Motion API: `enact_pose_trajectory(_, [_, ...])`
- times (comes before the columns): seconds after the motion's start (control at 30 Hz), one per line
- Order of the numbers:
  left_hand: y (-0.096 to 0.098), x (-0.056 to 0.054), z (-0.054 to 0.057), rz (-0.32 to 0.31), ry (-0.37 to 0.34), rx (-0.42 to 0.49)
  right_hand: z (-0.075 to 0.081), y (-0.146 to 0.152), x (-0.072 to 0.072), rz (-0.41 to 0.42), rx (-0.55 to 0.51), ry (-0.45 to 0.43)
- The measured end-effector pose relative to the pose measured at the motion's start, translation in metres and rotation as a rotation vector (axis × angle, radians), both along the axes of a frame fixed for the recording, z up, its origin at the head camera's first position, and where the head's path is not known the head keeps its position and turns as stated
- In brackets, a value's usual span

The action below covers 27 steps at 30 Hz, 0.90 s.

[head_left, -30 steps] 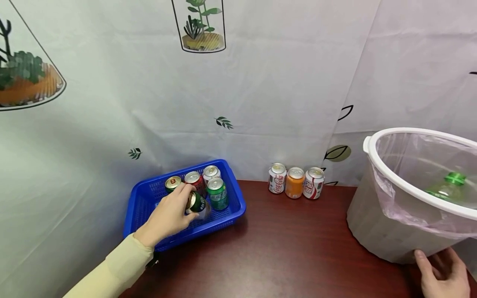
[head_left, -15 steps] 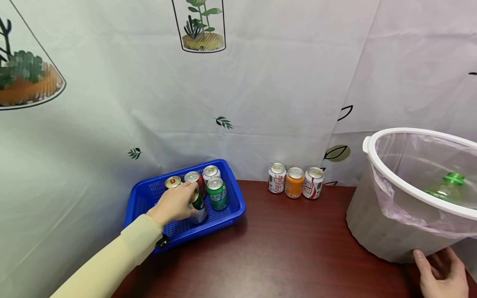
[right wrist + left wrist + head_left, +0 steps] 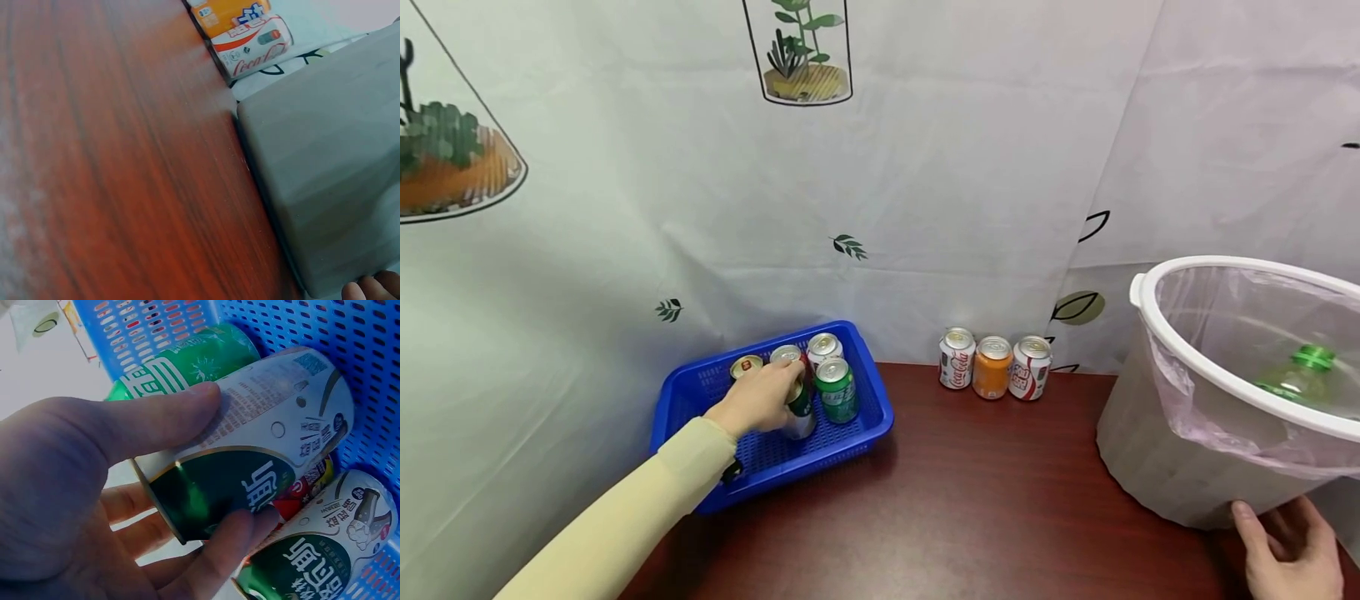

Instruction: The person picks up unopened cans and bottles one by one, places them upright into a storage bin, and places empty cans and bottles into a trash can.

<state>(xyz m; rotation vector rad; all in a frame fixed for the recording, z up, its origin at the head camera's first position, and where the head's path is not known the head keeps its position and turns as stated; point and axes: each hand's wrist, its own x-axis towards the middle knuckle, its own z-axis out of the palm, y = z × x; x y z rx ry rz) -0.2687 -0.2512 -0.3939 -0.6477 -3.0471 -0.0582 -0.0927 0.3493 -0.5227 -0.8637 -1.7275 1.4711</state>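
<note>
Inside the blue basket (image 3: 850, 450) my left hand (image 3: 756, 400) grips a green-and-white drink can (image 3: 281, 419) between thumb and fingers. The can stands nearly upright in the head view, its top partly covered by my fingers. Around it are a green can (image 3: 837, 396), a red can (image 3: 786, 354), a silver-topped can (image 3: 825, 343) and a gold-topped can (image 3: 747, 365). A matching green-and-white can (image 3: 319, 550) shows in the left wrist view. My right hand (image 3: 1296, 554) rests loosely against the lower side of the grey bin (image 3: 1180, 467).
Two Coca-Cola cans, one at left (image 3: 957, 362) and one at right (image 3: 1030, 371), flank an orange can (image 3: 992, 371) by the back wall. A pinkish liner (image 3: 1210, 417) lines the bin, with a green-capped bottle (image 3: 1303, 375) inside. The brown table (image 3: 970, 500) lies between basket and bin.
The can in my left hand has gone from tilted to nearly upright in the basket and shifted slightly back. My left forearm has swung a little. The right hand stays by the bin.
</note>
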Motion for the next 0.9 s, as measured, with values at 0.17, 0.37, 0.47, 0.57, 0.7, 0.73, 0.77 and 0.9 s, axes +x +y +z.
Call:
enact_pose_trajectory(0.17, [0.007, -0.002, 0.0, -0.015, 0.045, -0.008, 0.0, 0.0, 0.0, -0.001, 0.009, 0.011])
enact_pose_trajectory(0.37, [0.011, -0.005, -0.001, -0.022, 0.08, -0.042, 0.0, 0.001, 0.001, 0.004, 0.007, -0.033])
enact_pose_trajectory(0.47, [0.011, -0.005, -0.002, -0.017, 0.095, -0.05, 0.0, 0.001, 0.001, 0.007, 0.003, -0.046])
enact_pose_trajectory(0.57, [0.011, -0.006, -0.002, -0.007, 0.102, -0.057, 0.0, 0.001, 0.0, 0.007, 0.004, -0.038])
enact_pose_trajectory(0.7, [0.012, -0.005, -0.001, 0.004, 0.111, -0.073, 0.002, 0.0, 0.0, 0.004, 0.015, -0.042])
enact_pose_trajectory(0.73, [0.012, -0.004, -0.001, 0.005, 0.116, -0.078, 0.002, 0.0, 0.001, 0.006, 0.016, -0.043])
enact_pose_trajectory(0.77, [0.012, -0.004, 0.0, 0.004, 0.125, -0.084, 0.002, 0.0, 0.001, 0.006, 0.018, -0.049])
enact_pose_trajectory(0.9, [0.014, 0.0, 0.003, -0.005, 0.157, -0.097, 0.001, -0.001, 0.001, 0.001, 0.017, -0.065])
